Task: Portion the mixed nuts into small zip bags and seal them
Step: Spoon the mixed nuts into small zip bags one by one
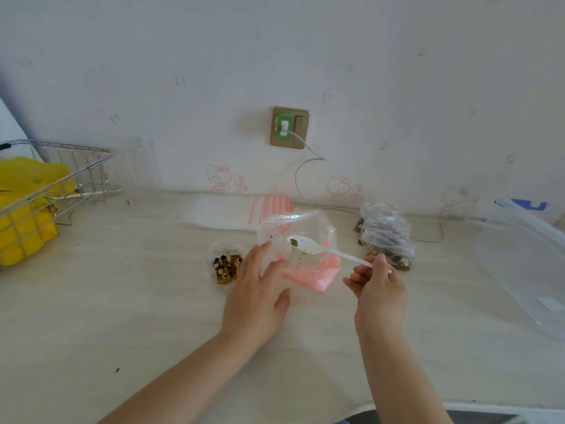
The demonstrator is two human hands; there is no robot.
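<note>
Holding now: the right hand [377, 283] pinches the handle end of a white plastic spoon [318, 248], its fingers curled round the stem.
Spoon axis: the handle runs from the right hand up and to the left, so the bowl sits over the mouth of the large clear plastic bag with a pink bottom [301, 249]; a few dark seeds and crumbs lie in the bowl.
Left hand: the left hand [260, 289] lies with fingers straight and spread against the left wall of the large bag, gripping nothing.
Source bag: it stands between the two hands and looks nearly emptied, only specks showing inside.
Target bag: a small clear zip bag part-filled with mixed nuts [227, 266] lies on the pale desk [122, 301], just to the left of the left hand.
Key relation: the spoon bowl must travel leftward, past the left hand, to reach that small bag; the left hand is nearer to it.
Finished portions: a heap of filled small bags [385, 237] sits just beyond the right hand.
Spare bags: a flat stack of empty red-striped zip bags [235, 211] lies behind the large bag.
</note>
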